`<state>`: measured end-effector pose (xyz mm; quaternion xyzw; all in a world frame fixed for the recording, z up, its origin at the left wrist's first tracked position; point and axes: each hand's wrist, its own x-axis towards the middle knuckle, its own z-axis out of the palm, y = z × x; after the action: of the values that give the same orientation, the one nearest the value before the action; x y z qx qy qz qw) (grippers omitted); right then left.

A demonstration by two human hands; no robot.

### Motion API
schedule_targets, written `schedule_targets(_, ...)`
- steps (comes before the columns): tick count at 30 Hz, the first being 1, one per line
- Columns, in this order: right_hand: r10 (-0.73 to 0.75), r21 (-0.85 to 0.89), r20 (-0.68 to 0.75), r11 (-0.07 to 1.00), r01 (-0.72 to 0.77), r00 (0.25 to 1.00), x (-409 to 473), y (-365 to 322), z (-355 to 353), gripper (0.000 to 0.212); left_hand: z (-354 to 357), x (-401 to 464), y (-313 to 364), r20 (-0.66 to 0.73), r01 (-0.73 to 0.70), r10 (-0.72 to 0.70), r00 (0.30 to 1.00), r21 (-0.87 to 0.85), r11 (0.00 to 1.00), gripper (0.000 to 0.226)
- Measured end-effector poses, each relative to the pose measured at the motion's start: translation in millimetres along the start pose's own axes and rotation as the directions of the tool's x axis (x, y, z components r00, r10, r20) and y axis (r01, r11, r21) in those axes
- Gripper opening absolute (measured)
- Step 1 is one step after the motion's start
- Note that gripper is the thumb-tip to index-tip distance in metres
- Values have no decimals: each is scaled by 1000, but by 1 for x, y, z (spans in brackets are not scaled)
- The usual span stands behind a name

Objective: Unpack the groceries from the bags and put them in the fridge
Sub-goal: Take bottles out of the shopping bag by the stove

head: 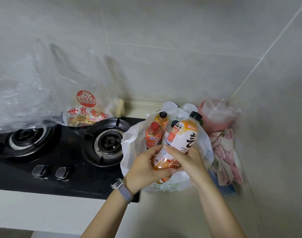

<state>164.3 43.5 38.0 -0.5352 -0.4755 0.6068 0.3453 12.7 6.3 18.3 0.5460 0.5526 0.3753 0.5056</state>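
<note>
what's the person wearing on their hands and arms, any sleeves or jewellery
Both forearms are bare as far as the view shows, with no sleeves visible. The left hand has a watch on its wrist: a woven, silver-grey mesh band with a pale rectangular case. The right hand shows no rings, gloves or bands.

**Counter and what lies on it**

The pale countertop (pixel 43 203) carries a black gas hob (pixel 60 160). A clear printed bag (pixel 88 109) rests on the hob's back. Beside the hob stands a white bag (pixel 134 140), then crumpled pink cloths (pixel 224 152) in the corner.
</note>
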Motion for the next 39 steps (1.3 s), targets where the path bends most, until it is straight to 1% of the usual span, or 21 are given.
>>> schedule_targets(2, 4, -29, 9, 1000, -4, 1000, -14, -2, -1, 23, 7, -4, 5, 18, 4, -4, 1000, 1, 1000, 70)
schedule_targets(3, -1, -66, 13, 998, 2, 1000, -20, -2, -2, 25, 10, -7, 8, 24, 3, -3, 1000, 10, 1000, 66)
schedule_targets(6, -19, -233, 56, 972, 32, 998, -37, -1, -2, 45, 18, -21, 8, 10, 26, -26, 1000, -6, 1000, 47)
schedule_targets(9, -43, -336, 142, 938, 89, 989, -52, 1, 1, 51, 20, -42, 3, -9, 84, -86, 996, -121, 989, 37)
schedule_targets(11, -38, -346, 235, 930, 121, 971, -58, 4, 5, 50, 18, -59, 0, -76, 113, -131, 988, -210, 971, 34)
schedule_targets(13, -4, -354, 321, 927, 124, 947, -61, 9, 12, 51, 15, -80, -3, -171, 112, -170, 970, -305, 946, 33)
schedule_targets(15, 18, -353, 403, 925, 137, 915, -64, 13, 25, 49, 12, -103, -8, -258, 102, -220, 941, -405, 909, 40)
schedule_targets(17, 27, -333, 474, 931, 150, 880, -66, 16, 42, 39, 8, -126, -13, -347, 87, -270, 898, -461, 883, 50)
schedule_targets(20, -7, -355, 530, 906, 229, 848, -72, 20, 71, 14, -4, -167, -24, -484, 72, -364, 796, -522, 850, 62)
schedule_targets(22, -33, -421, 559, 849, 318, 828, -77, 26, 86, 5, -11, -197, -32, -545, 60, -415, 729, -553, 831, 69)
schedule_targets(24, -67, -486, 604, 759, 433, 794, -85, 32, 101, 5, -17, -230, -40, -613, 19, -437, 658, -567, 824, 74)
schedule_targets(27, -144, -561, 666, 551, 618, 732, -100, 44, 132, 8, -26, -288, -45, -717, -79, -451, 532, -572, 817, 72)
schedule_targets(29, -162, -557, 731, 419, 717, 663, -113, 55, 157, 19, -30, -332, -49, -777, -147, -456, 433, -560, 815, 71)
schedule_targets(30, -148, -542, 768, 367, 756, 623, -123, 63, 170, 25, -31, -356, -51, -802, -180, -459, 384, -552, 814, 70)
schedule_targets(31, -123, -522, 801, 339, 783, 586, -134, 69, 184, 31, -31, -380, -53, -820, -207, -463, 336, -544, 813, 69)
schedule_targets(34, -45, -448, 876, 298, 843, 481, -178, 86, 224, 42, -24, -455, -59, -856, -257, -484, 183, -517, 817, 68)
schedule_targets(36, -16, -372, 921, 255, 892, 389, -212, 97, 251, 45, -14, -504, -64, -863, -290, -500, 72, -498, 817, 68)
schedule_targets(39, 19, -251, 967, 236, 939, 254, -271, 113, 293, 48, 9, -572, -68, -851, -327, -521, -68, -474, 818, 69)
